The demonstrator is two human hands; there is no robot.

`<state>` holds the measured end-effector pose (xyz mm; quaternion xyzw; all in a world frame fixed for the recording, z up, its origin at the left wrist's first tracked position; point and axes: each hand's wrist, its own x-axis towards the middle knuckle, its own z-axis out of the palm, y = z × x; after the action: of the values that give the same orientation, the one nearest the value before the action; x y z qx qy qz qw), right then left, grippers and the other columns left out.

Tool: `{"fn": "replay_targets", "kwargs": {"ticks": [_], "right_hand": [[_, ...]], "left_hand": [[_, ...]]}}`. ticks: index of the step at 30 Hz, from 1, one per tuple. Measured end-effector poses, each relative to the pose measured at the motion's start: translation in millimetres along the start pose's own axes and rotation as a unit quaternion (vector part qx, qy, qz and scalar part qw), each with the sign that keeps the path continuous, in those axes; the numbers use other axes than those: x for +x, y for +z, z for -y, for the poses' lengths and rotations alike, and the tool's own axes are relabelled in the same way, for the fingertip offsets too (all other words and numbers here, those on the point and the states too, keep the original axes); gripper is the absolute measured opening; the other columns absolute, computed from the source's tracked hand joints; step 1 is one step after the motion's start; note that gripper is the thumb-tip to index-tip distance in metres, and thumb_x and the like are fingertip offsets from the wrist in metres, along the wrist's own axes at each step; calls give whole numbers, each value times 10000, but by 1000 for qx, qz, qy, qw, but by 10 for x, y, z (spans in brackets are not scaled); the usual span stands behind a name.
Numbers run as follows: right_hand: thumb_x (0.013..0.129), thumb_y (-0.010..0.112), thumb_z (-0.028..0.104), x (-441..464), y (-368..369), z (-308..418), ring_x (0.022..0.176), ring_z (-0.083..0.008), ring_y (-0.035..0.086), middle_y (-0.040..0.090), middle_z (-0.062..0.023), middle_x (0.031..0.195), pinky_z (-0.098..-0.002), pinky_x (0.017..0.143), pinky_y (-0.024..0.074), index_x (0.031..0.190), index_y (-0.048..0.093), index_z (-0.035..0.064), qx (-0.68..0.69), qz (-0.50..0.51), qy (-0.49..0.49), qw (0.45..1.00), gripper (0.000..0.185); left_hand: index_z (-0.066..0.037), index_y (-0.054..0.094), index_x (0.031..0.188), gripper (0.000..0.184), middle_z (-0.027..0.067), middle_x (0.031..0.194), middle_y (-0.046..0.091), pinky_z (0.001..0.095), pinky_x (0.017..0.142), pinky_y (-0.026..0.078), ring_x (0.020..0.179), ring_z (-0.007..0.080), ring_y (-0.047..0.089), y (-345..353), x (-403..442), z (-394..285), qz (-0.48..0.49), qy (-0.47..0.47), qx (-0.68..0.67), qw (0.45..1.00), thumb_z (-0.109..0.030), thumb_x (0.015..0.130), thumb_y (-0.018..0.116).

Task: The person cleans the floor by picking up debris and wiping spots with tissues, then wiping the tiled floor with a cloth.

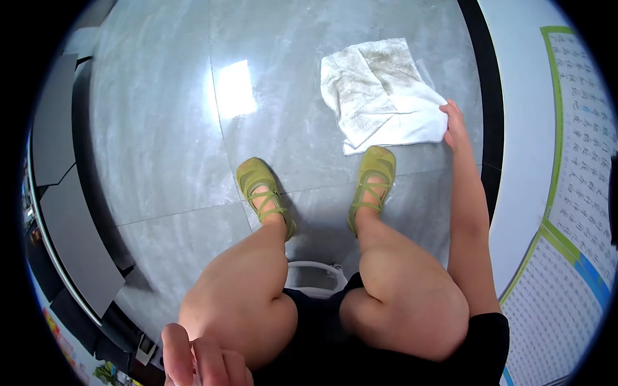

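A white cleaning cloth (380,96) with grey-brown stains lies partly folded on the grey tiled floor, in front of my feet. My right hand (455,125) reaches down to its right corner and pinches the edge between thumb and fingers. Most of the cloth rests flat on the tiles. At the bottom left, close to the camera, my left hand (205,360) is raised above my thigh with its fingers curled. Whatever those fingers hold, if anything, is hidden.
My green strapped shoes (257,180) stand apart on the tiles. Between my legs shows a white curved frame (315,265). Grey panels (77,231) line the left. On the right are a black baseboard (492,116) and a white wall with green-edged written sheets (582,141).
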<state>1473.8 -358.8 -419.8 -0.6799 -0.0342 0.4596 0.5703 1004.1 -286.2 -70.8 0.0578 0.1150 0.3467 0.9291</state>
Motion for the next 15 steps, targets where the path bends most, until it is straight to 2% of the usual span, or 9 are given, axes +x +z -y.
{"fn": "replay_targets", "kwargs": {"ticks": [3,4,6,8,10,11,14,15], "right_hand": [[774,516,40,-154,448,58,954,-197,553,571,-89,972,-331,848,453,1035,510,16,-100,99,-109,984,263],[776,525,45,-204,662,-22,962,-191,558,579,-80,1012,-325,852,453,1081,505,20,-194,157,-254,934,307],[788,552,63,-545,1138,-60,960,-172,570,587,-62,1114,-297,837,451,1084,530,32,-342,287,-329,832,298],[804,582,96,-781,1353,10,932,-156,586,606,-48,1149,-267,810,452,1068,565,48,-416,344,-234,809,269],[817,607,137,-740,1438,-29,896,-150,605,641,-37,1096,-253,791,459,1123,575,64,-449,312,-173,819,317],[800,653,211,-620,1385,-88,808,-198,623,656,-69,1003,-305,776,484,1094,608,56,-440,227,-195,847,336],[799,651,232,-243,1208,-255,790,-202,623,661,-103,958,-313,742,484,1032,625,32,-383,-20,-251,889,307],[802,647,220,-146,1192,-341,771,-212,619,660,-113,932,-314,727,483,1004,624,25,-439,-25,-228,868,283]], "left_hand": [[-194,497,987,241,81,871,539,319,608,428,735,296,447,-70,-28,42,40,21,-46,998,-140,764,424],[-192,497,987,240,82,872,539,319,608,429,735,296,448,-106,-74,47,46,25,-53,997,-139,765,425],[-190,496,988,238,84,875,538,320,608,431,736,296,449,-132,-87,72,60,33,-66,995,-137,766,428],[-187,494,989,236,86,877,537,320,608,434,737,295,450,-181,-110,87,70,39,-72,994,-136,768,430],[-185,493,990,234,88,880,536,320,608,436,738,295,452,-199,-143,94,81,47,-78,992,-134,769,433],[-183,493,990,233,89,881,536,321,608,437,738,295,452,-179,-149,95,81,50,-80,992,-133,770,435],[-180,491,992,231,91,885,535,321,609,440,740,294,454,-208,-156,92,90,55,-87,991,-131,772,439],[-178,491,992,230,92,886,534,321,609,441,740,294,455,-195,-188,93,91,58,-85,991,-130,773,440]]}}
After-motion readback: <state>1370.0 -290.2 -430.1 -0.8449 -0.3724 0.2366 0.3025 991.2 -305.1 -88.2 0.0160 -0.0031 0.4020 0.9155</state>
